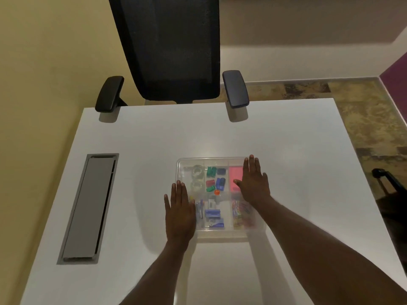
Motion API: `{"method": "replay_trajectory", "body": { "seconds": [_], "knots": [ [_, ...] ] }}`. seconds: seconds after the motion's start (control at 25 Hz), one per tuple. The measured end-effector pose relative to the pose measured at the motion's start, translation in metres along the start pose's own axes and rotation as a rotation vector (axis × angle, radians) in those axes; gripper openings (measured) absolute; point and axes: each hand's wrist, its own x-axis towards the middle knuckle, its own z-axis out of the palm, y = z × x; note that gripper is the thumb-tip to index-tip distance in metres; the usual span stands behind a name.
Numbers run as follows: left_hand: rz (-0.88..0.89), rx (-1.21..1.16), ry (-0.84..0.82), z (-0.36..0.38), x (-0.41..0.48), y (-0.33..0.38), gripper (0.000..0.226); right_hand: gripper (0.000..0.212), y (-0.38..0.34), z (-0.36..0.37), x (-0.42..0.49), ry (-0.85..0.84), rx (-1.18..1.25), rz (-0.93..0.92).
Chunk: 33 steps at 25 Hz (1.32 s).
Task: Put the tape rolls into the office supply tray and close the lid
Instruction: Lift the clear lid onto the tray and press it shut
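Observation:
A clear plastic office supply tray (220, 160) sits on the white desk, with its transparent lid lying flat over it. Two clear tape rolls (197, 171) (196, 186) lie in its far-left compartment, one behind the other. My left hand (179, 211) lies flat, fingers together, on the tray's left edge. My right hand (253, 181) lies flat on the lid over the right side, partly covering a pink pad (235, 172). Neither hand holds anything.
The tray also holds coloured clips (214, 179), paper clips (241, 209) and blue staple boxes (212, 213). A grey cable hatch (88, 208) is set into the white desk (154, 139) at the left. A black office chair (171, 49) stands at the far edge.

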Motion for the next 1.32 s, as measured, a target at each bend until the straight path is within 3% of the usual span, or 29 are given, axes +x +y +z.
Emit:
{"method": "replay_trajectory", "body": {
  "seconds": [0.36, 0.6, 0.8, 1.32],
  "knots": [
    [-0.034, 0.016, 0.062, 0.021, -0.002, -0.005, 0.068, 0.092, 0.004, 0.005, -0.001, 0.012, 0.069, -0.017],
    [-0.056, 0.029, 0.046, 0.021, -0.004, -0.004, 0.071, 0.074, -0.004, 0.032, -0.033, 0.101, 0.252, -0.013],
    [-0.054, 0.037, 0.063, 0.023, -0.004, -0.005, 0.07, 0.065, 0.003, 0.069, -0.073, 0.258, 0.174, -0.115],
    [-0.053, -0.005, 0.043, 0.018, -0.002, -0.004, 0.076, 0.065, 0.008, 0.075, -0.076, 0.372, 0.332, -0.111]
  ]
}}
